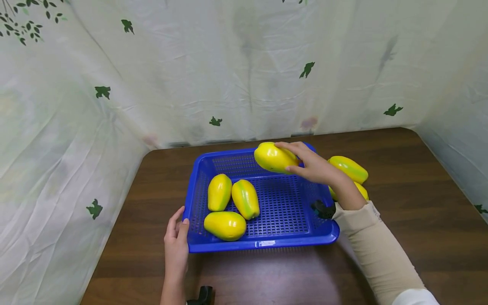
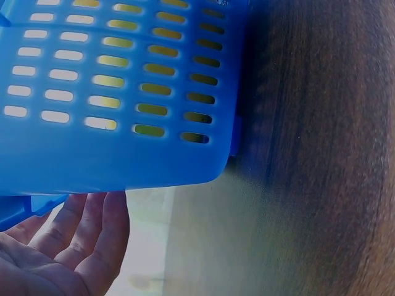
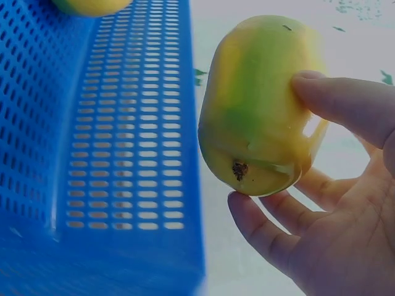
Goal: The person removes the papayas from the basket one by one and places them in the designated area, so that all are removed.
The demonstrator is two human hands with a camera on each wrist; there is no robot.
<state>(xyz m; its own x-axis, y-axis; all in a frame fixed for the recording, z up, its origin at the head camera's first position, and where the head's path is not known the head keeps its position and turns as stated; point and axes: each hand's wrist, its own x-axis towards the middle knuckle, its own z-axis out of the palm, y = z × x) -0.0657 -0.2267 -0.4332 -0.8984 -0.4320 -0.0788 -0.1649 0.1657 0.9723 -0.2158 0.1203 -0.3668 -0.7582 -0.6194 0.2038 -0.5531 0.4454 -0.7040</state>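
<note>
Head view: blue basket (image 1: 289,242) sits on the brown desk (image 1: 419,178), taken as landmark. Right hand (image 1: 314,165) holds a yellow-green papaya (image 1: 274,157) above the basket's far right corner, thumb on one side and fingers on the other, grip closed around the fruit, which lies roughly level. Right wrist view shows the same papaya (image 3: 262,105) stem end toward the camera, thumb (image 3: 345,102) pressing its side, fingers (image 3: 265,231) cupped under it, basket wall (image 3: 123,123) just to its left. Left hand (image 1: 176,241) rests at the basket's near left corner, fingers straight against the rim, grip relaxed and holding nothing; left wrist view shows the open palm (image 2: 55,246) just under the basket's slotted wall (image 2: 123,74). Inside the basket's left half lie three papayas: one (image 1: 219,192) at the back left, one (image 1: 245,199) touching it on the right, one (image 1: 225,225) near the front wall. Outside, just right of the basket, two more papayas (image 1: 348,168) lie on the desk, partly hidden behind the right forearm. Leaf-print white sheet (image 1: 244,63) hangs behind the desk.
</note>
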